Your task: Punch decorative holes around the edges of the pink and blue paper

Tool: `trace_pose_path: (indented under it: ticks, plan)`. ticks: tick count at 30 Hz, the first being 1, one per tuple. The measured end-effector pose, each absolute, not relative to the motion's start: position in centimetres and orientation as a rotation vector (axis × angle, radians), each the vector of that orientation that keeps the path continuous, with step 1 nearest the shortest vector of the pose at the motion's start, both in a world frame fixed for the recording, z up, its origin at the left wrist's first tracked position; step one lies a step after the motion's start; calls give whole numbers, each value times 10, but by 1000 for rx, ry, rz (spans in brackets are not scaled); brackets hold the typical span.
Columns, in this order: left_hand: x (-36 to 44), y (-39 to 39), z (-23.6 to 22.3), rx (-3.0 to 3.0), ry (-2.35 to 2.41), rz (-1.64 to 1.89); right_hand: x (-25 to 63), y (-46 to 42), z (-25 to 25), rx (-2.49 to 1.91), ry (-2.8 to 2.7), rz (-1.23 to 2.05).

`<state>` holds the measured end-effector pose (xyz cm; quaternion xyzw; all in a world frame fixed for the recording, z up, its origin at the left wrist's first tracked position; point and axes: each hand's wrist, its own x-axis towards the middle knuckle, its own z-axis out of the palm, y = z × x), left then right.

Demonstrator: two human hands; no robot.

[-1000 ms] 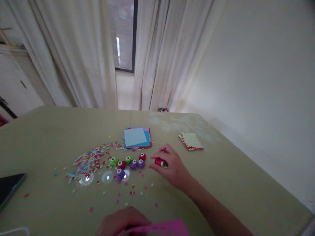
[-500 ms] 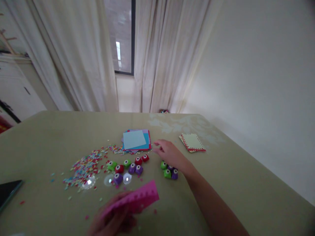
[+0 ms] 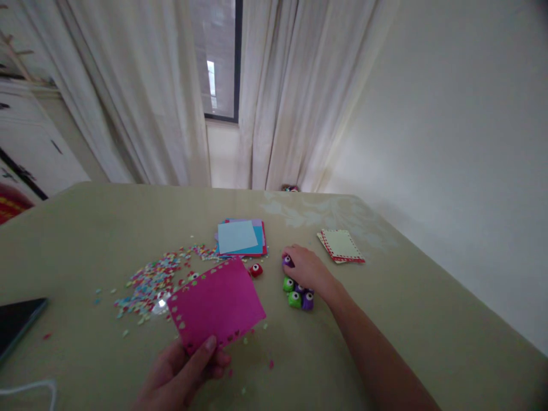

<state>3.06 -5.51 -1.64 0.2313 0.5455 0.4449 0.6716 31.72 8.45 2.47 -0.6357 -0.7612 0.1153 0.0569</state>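
Note:
My left hand (image 3: 188, 365) grips a pink card (image 3: 218, 302) by its lower edge, thumb on top. Small shapes are punched out along several of the card's edges. On the right, my right hand (image 3: 308, 268) has its fingers closed around a purple paper punch (image 3: 286, 261) with an eye design. Just below that hand sits a group of green and purple punches, among them a green punch (image 3: 294, 299) and a purple punch (image 3: 307, 301). A red punch (image 3: 256, 270) shows past the card's top right corner; the card hides most of the others.
Colourful punched-out paper bits (image 3: 149, 285) lie scattered at left. Behind the pink card is a stack of coloured cards (image 3: 237, 237). Cards with punched borders (image 3: 342, 245) rest at the right. A dark tablet-like device (image 3: 19, 319) and a white cable (image 3: 32, 389) are at the left edge.
My left hand has raised and turned the pink card so its flat face shows. My right hand has moved slightly right and down, its fingers now around a purple punch.

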Motion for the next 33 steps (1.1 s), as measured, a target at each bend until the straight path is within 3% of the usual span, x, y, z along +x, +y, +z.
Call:
trace_pose_path:
  ticks: [5,10,16,33]
  plan:
    - [34,-54,-16,469,1218,1143,304,76,41,-1761,-2206,408]
    - [36,-50,-10,345,1172,1243,276,41,65,-1157,-1985,1439]
    - [34,-48,-5,350,1184,1249,243,18,59,-1111,-1603,1809]
    - [31,-52,-14,444,1238,1227,225,12,45,-1109,-1551,1640]
